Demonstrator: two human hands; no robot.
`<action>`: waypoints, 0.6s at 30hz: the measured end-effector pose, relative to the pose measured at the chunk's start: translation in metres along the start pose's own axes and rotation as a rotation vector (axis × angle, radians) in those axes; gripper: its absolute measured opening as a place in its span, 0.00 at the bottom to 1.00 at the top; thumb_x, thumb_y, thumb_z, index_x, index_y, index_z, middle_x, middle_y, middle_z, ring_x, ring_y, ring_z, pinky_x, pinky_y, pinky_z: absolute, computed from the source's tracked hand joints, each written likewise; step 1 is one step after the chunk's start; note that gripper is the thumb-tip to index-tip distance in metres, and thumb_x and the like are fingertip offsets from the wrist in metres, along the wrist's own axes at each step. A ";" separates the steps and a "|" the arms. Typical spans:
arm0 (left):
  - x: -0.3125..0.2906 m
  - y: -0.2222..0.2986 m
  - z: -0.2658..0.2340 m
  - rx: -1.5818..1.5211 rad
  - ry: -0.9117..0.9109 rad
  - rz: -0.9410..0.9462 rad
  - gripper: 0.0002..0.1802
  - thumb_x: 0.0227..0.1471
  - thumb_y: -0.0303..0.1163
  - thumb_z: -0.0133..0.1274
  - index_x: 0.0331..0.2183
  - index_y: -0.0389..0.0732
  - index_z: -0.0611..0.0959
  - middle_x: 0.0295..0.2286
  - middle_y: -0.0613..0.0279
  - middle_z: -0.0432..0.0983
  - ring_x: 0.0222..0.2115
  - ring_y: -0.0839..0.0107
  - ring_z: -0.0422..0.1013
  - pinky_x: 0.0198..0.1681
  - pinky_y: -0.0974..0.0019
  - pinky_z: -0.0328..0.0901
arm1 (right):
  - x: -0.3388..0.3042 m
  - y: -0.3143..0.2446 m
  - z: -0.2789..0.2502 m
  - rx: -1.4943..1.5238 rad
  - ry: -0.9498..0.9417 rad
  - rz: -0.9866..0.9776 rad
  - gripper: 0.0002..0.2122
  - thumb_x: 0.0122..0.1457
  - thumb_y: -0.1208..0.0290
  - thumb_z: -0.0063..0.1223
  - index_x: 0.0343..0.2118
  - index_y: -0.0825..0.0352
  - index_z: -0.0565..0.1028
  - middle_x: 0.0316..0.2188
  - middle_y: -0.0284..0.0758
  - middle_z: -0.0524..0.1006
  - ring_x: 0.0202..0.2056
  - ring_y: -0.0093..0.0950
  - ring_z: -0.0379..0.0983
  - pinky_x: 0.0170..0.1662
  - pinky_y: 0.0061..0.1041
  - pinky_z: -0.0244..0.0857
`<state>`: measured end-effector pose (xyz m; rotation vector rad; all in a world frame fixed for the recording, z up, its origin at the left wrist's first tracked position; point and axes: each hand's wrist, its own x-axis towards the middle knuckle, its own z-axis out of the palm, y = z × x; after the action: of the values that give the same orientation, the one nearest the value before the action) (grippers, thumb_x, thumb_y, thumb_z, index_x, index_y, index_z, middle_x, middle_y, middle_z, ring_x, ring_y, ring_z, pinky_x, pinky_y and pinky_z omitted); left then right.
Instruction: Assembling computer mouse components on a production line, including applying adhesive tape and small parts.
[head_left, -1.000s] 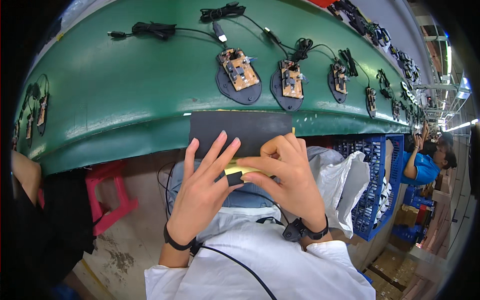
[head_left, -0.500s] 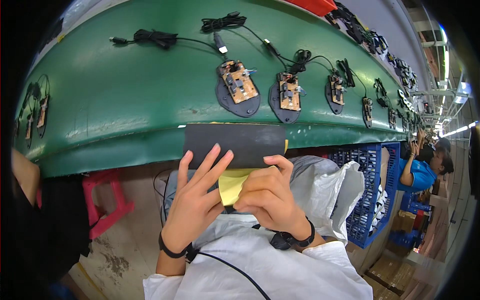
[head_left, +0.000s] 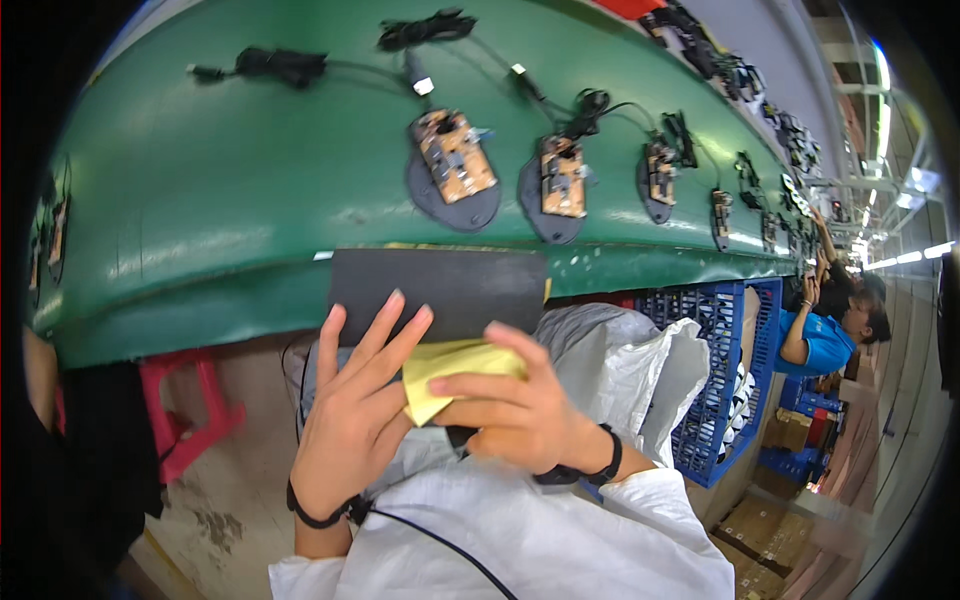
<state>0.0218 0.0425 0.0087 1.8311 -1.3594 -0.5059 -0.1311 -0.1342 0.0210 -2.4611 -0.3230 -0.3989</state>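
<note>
Black sheet (head_left: 470, 283): beneath spread left fingertips, left hand (head_left: 350, 425); thumb hidden, grip beneath indeterminable. Rectangular, matte, before green bench (head_left: 250, 190). Yellow sheet (head_left: 455, 359): thin, creased, between hands, under blurred right hand (head_left: 535, 420), loosely extended; pinch indeterminable. Versus half a second ago: right fingers uncurled, index raised.

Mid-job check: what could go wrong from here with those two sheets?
The yellow sheet looks bent under the fingers of the right hand, so it could crease or tear. The black sheet seems to overhang the front edge of the green table; it might slip if the left hand lifts.
</note>
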 end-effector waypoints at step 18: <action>0.002 0.001 0.004 0.024 -0.021 -0.038 0.19 0.45 0.27 0.64 0.40 0.28 0.84 0.59 0.51 0.74 0.68 0.49 0.58 0.71 0.37 0.38 | 0.023 0.129 -0.082 0.317 0.524 0.860 0.07 0.68 0.74 0.54 0.44 0.71 0.72 0.33 0.29 0.75 0.31 0.16 0.70 0.35 0.18 0.68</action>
<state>0.0191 0.0392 0.0071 1.8786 -1.3521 -0.5323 -0.0858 -0.2818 0.0228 -1.8624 0.7998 -0.5279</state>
